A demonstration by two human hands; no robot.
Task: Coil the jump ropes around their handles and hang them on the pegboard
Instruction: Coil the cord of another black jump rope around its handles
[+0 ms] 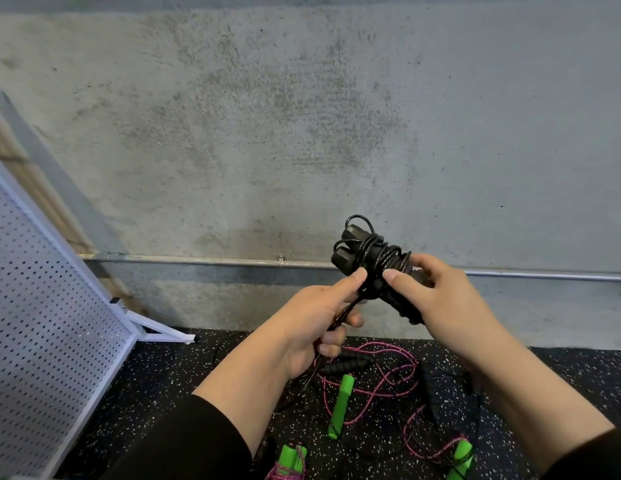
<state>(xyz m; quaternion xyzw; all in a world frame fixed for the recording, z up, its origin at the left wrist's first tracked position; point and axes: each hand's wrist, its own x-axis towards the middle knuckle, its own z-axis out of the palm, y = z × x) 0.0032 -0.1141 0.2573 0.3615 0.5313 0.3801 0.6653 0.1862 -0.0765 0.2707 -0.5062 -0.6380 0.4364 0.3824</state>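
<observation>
Up in front of the grey concrete wall (302, 116), the pair of black foam jump-rope handles (378, 268) is held side by side in the person's right hand (451, 303). Its fingers (423, 263) curl round the lower half of the handles, and its thumb presses on the near side, just below the wraps. The thin black rope (385, 251) is wound several turns around the middle of the handles, with two small loops standing out at the upper caps. The long axis of the handles runs on a slant: the capped ends point up and to the left toward the wall, while the butt ends point down and to the right, showing below the right palm.

The left hand (323, 320) sits just beside the bundle, its thumb tip touching the wraps, its fingers (331, 344) closed on the free length of black rope, which hangs from the fist toward the floor.

Below, on the black speckled rubber floor (163, 393), lie a loose pink rope (382, 379), green foam handles (341, 407), another green pair coiled with pink rope (292, 459) and a further black handle (350, 362). A white perforated pegboard (42, 323) stands leaning at the left.
</observation>
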